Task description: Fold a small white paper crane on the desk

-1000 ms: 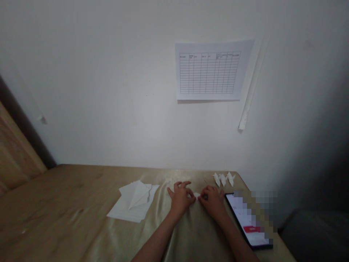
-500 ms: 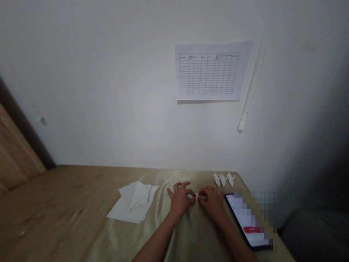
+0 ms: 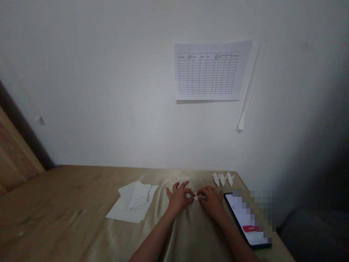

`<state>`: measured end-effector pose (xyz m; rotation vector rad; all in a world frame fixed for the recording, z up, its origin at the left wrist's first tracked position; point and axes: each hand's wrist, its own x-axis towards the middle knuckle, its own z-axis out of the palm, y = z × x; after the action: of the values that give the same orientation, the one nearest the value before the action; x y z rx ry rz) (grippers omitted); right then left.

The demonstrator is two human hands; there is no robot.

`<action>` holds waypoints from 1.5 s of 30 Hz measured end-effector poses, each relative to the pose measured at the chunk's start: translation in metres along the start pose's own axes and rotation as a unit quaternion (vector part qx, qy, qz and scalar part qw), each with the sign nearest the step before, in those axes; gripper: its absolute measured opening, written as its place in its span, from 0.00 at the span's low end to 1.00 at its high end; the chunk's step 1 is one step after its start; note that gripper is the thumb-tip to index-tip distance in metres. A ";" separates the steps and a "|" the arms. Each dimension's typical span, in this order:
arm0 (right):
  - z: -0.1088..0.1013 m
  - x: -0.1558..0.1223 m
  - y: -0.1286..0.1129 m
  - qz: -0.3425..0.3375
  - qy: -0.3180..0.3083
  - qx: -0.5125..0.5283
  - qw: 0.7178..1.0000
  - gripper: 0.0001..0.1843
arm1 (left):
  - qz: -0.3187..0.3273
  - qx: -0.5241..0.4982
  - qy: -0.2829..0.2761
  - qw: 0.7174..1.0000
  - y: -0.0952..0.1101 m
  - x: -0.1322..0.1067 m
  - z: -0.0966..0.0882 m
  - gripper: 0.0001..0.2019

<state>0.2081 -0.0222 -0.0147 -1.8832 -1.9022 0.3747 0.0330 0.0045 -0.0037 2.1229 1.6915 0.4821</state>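
Observation:
Between my two hands, just above the cloth-covered table, is a small white piece of folded paper (image 3: 195, 197), mostly hidden by fingertips. My left hand (image 3: 178, 197) pinches its left side with thumb and forefinger, the other fingers spread upward. On the right side my right hand (image 3: 212, 201) grips it between thumb and fingers. Three small folded paper figures (image 3: 223, 179), looking like cranes, stand in a row beyond my right hand. To the left of my left hand lies a stack of white paper sheets (image 3: 124, 210), some lined, with a folded sheet on top.
A phone (image 3: 247, 222) with a lit screen, partly pixelated, lies right of my right forearm near the table's right edge. Behind the table (image 3: 68, 203) rises a white wall with a printed chart (image 3: 207, 72) taped up. A wooden panel (image 3: 16, 153) stands at the left.
Both hands keep their pinch on the small paper, with only slight finger shifts. The whole view has drifted very slightly.

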 end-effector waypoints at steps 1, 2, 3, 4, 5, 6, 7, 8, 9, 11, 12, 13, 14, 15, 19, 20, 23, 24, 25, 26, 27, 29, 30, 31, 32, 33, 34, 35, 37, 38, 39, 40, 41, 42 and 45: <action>0.000 0.000 0.001 0.000 -0.005 -0.003 1.000 0.12 | 0.000 0.001 -0.008 1.000 0.000 0.000 -0.001 0.09; -0.001 0.000 0.002 0.000 -0.010 -0.006 1.000 0.13 | 0.001 0.002 -0.014 1.000 -0.001 0.000 -0.002 0.09; -0.001 0.001 0.003 -0.001 -0.014 -0.009 1.000 0.13 | 0.001 0.002 -0.020 1.000 -0.001 0.000 -0.003 0.10; -0.001 0.001 0.004 -0.003 -0.016 -0.011 1.000 0.14 | 0.001 0.002 -0.025 1.000 -0.001 0.000 -0.004 0.10; -0.001 0.001 0.004 -0.005 -0.018 -0.012 1.000 0.14 | 0.002 0.001 -0.029 1.000 -0.002 0.000 -0.005 0.10; -0.001 0.001 0.005 -0.006 -0.020 -0.011 1.000 0.14 | 0.002 0.000 -0.032 0.999 -0.003 0.000 -0.005 0.11; -0.001 0.001 0.006 -0.007 -0.021 -0.007 1.000 0.14 | 0.004 -0.001 -0.034 0.999 -0.003 0.000 -0.006 0.11; -0.001 0.001 0.007 -0.007 -0.022 -0.001 1.000 0.15 | 0.005 -0.002 -0.036 0.999 -0.004 0.000 -0.006 0.11; 0.000 0.002 0.008 -0.008 -0.023 0.006 1.000 0.15 | 0.006 -0.003 -0.038 0.999 -0.005 0.001 -0.006 0.11; 0.001 0.002 0.009 -0.008 -0.026 0.017 0.999 0.16 | 0.008 -0.005 -0.040 0.999 -0.005 0.001 -0.007 0.12; 0.001 0.003 0.010 -0.008 -0.028 0.019 0.999 0.17 | 0.008 -0.006 -0.040 0.999 -0.006 0.001 -0.007 0.12; 0.001 0.003 0.011 -0.008 -0.030 0.019 0.999 0.17 | 0.008 -0.007 -0.039 0.999 -0.006 0.000 -0.008 0.13; 0.002 0.004 0.011 -0.008 -0.032 0.018 0.999 0.18 | 0.007 -0.007 -0.039 0.999 -0.006 0.000 -0.008 0.13; 0.002 0.004 0.012 -0.007 -0.034 0.017 0.999 0.19 | 0.007 -0.008 -0.039 0.999 -0.006 0.000 -0.008 0.13; 0.003 0.005 0.014 -0.013 -0.040 0.016 0.999 0.22 | 0.020 -0.008 -0.034 0.999 -0.008 -0.003 -0.008 0.14; 0.004 0.004 0.015 -0.014 -0.040 0.017 0.999 0.23 | 0.024 -0.007 -0.031 0.999 -0.009 -0.003 -0.007 0.14; 0.005 0.002 0.015 -0.021 -0.031 0.017 0.999 0.24 | 0.027 -0.009 -0.025 0.999 -0.011 -0.003 -0.004 0.14; 0.005 0.002 0.014 -0.025 -0.026 0.015 0.999 0.23 | 0.026 -0.010 -0.022 0.999 -0.011 -0.003 -0.003 0.14; 0.005 0.001 0.013 -0.027 -0.021 0.010 0.999 0.21 | 0.026 -0.012 -0.018 0.999 -0.011 -0.003 -0.002 0.13; 0.005 0.001 0.012 -0.028 -0.015 0.003 0.999 0.19 | 0.026 -0.013 -0.013 1.000 -0.011 -0.003 -0.001 0.12; 0.005 0.001 0.011 -0.031 -0.010 -0.004 0.999 0.17 | 0.025 -0.014 -0.006 1.000 -0.010 -0.003 0.001 0.10; 0.005 0.001 0.008 -0.035 0.001 -0.018 0.999 0.15 | 0.024 -0.016 0.011 1.000 -0.009 -0.003 0.004 0.08; 0.006 0.002 0.007 -0.038 0.004 -0.023 0.999 0.14 | 0.024 -0.017 0.020 0.999 -0.008 -0.003 0.005 0.06; 0.006 0.002 0.007 -0.039 0.007 -0.024 0.999 0.13 | 0.024 -0.018 0.028 0.999 -0.007 -0.003 0.006 0.06; 0.006 0.002 0.006 -0.039 0.010 -0.024 0.999 0.12 | 0.024 -0.019 0.034 0.999 -0.006 -0.003 0.007 0.05; 0.006 0.002 0.006 -0.038 0.013 -0.023 0.999 0.12 | 0.023 -0.019 0.040 0.999 -0.005 -0.003 0.008 0.05; 0.007 0.002 0.006 -0.038 0.015 -0.021 0.999 0.11 | 0.021 -0.020 0.045 0.999 -0.005 -0.003 0.008 0.05; 0.007 0.002 0.006 -0.037 0.016 -0.019 0.999 0.11 | 0.020 -0.021 0.047 0.998 -0.004 -0.003 0.008 0.04; 0.007 0.002 0.007 -0.035 0.018 -0.014 0.999 0.11 | 0.018 -0.022 0.050 0.998 -0.003 -0.002 0.008 0.04; 0.007 0.002 0.006 -0.032 0.018 -0.011 0.999 0.11 | 0.016 -0.022 0.050 0.998 -0.002 -0.002 0.008 0.04; 0.006 0.003 0.006 -0.029 0.018 -0.009 0.999 0.11 | 0.013 -0.021 0.047 0.999 -0.002 -0.001 0.007 0.04; 0.006 0.003 0.006 -0.026 0.017 -0.007 0.999 0.10 | 0.011 -0.020 0.042 0.999 -0.001 -0.001 0.006 0.05; 0.005 0.003 0.006 -0.024 0.016 -0.005 1.000 0.10 | 0.008 -0.018 0.037 0.999 -0.001 0.000 0.005 0.05; 0.005 0.003 0.006 -0.022 0.014 -0.002 1.000 0.10 | 0.006 -0.017 0.032 0.999 -0.001 0.000 0.005 0.05; 0.003 0.003 0.008 -0.022 0.008 0.006 1.000 0.11 | 0.004 -0.015 0.018 1.000 -0.002 0.000 0.002 0.07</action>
<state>0.2132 -0.0182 -0.0207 -1.8285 -1.9233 0.3560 0.0323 0.0049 -0.0064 2.1123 1.6863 0.5459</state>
